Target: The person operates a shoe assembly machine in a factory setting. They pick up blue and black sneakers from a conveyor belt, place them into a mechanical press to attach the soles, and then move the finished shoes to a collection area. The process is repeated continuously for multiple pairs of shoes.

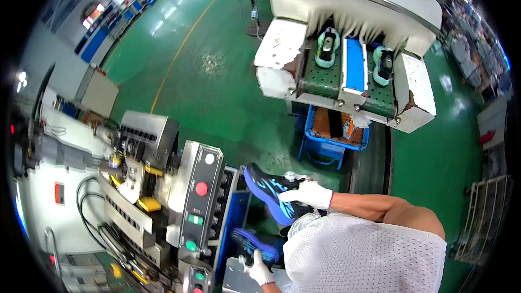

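Both my hands wear white gloves. In front of me, my right hand (309, 193) grips a black shoe (261, 182) with light-blue marks and a blue-purple sole; it is held tilted, toe to the left, with the sole edge facing down-left. Lower in the view, my left hand (258, 270) has its fingers at a second, similar shoe (251, 242), beside the machine's blue side. My glove and forearm hide part of each shoe.
At left stands a machine with a control panel (200, 195) of coloured buttons. Ahead, a conveyor machine (325, 80) carries shoes with pale green soles on two belts beneath hanging strips. A blue stool (320, 146) holding small items stands below it. A wire rack (480, 220) is at right.
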Available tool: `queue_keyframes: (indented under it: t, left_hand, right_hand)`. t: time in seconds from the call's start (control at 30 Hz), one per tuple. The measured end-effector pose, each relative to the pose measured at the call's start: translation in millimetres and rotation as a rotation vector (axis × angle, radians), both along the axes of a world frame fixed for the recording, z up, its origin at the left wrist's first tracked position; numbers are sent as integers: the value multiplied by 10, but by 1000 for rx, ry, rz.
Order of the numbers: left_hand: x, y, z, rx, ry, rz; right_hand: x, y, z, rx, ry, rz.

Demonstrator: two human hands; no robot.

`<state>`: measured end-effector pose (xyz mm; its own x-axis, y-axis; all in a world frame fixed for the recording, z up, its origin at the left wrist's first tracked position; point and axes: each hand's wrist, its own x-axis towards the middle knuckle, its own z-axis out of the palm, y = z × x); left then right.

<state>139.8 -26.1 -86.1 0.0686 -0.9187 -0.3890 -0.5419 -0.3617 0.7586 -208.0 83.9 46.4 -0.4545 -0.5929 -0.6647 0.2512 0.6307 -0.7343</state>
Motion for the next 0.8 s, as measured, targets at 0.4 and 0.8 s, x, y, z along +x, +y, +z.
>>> queue_keyframes:
  t: [0.4, 0.8]
  left_hand:
    - [-4130, -76, 1856, -129, 474, -1056]
    - [-7211, -772, 2574, -804, -355, -1310]
  right_hand:
    - [-1578, 1712, 762, -447, 356, -1016]
    - [-3049, 3296, 1322, 546, 1255, -783]
